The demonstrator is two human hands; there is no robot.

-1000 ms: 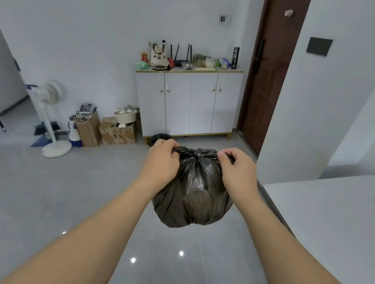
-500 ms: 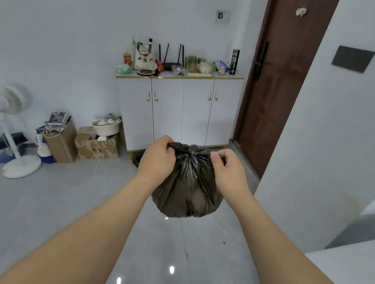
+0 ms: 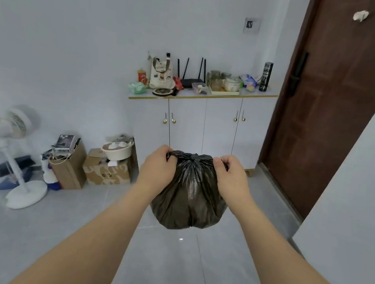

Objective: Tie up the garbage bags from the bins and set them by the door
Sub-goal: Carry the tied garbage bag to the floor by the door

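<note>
- Black thin-plastic garbage bag [image 3: 189, 196] hangs in mid-air at frame centre, clear of the glossy grey tiled floor [image 3: 160, 272], with its mouth gathered into a pucker at the top.
- Left hand [image 3: 156, 170] has its fingers curled round the bag's left ear at about 10 o'clock of the bag; right hand [image 3: 231, 179] pinches the right ear at about 2 o'clock. Neither hand is spread.
- I can't tell whether the knot is finished; the gathered neck sits between the two fists.
- Handling guess: soft, crinkly film with no stiffness, sagging into a rounded pouch. Likely light to moderate in weight, since two pinch grips carry it without the film stretching visibly.
- The film looks slick, so the ears could slip through loose fingers. Best hold is the bunched neck or the ears, not the smooth belly.
- Thin plastic may tear if yanked or if something sharp is inside; the contents are hidden.
- Dark brown wooden door [image 3: 339, 104] stands at 1 o'clock, well apart from the bag; the floor strip in front of it is the likely drop spot.
- White two-door cabinet with gold knobs [image 3: 203, 129] is at 12 o'clock behind the bag, cluttered on top.
- Brown cardboard boxes [image 3: 93, 168] and a white pedestal fan [image 3: 15, 151] sit at 9 to 10 o'clock, away from the route.
</note>
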